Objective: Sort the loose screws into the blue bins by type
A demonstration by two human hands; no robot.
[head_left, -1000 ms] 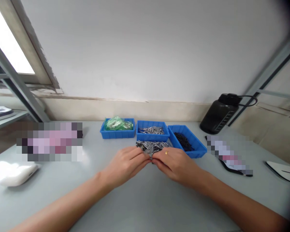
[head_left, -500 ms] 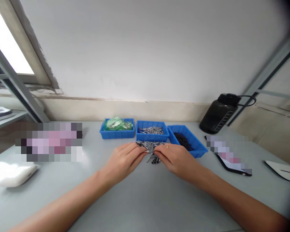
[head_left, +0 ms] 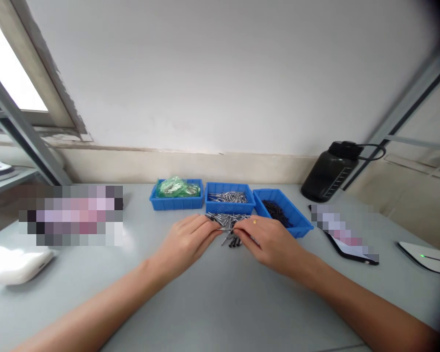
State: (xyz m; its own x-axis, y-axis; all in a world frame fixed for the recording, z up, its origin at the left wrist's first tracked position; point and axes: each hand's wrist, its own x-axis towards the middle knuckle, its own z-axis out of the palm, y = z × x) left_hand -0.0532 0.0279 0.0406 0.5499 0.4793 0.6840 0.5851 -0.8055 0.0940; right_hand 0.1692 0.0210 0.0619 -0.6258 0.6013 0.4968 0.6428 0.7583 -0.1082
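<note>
My left hand (head_left: 190, 240) and my right hand (head_left: 271, 244) meet over the table, fingertips almost touching. Between them is a thin silver fastener (head_left: 226, 229), pinched at its left end by my left thumb and fingers. The closed fingertips of my right hand are at its other end. Its exact kind is too small to make out. Just behind and below the fingers lies a loose pile of silver fasteners (head_left: 230, 218), with a few black screws (head_left: 235, 242) at its near side. My hands partly hide the pile.
Behind the pile stand three blue bins: one with a green plastic bag (head_left: 174, 187), one with silver fasteners (head_left: 231, 197), one with black screws (head_left: 275, 211). To the right are a dark bottle (head_left: 328, 173), a phone (head_left: 346, 239) and a white device (head_left: 429, 256). A white case (head_left: 18, 266) lies left.
The view has shifted slightly, so the scene sits a little further left. Both hands keep nearly the same pinch at the fastener; my right fingers have moved only slightly.
</note>
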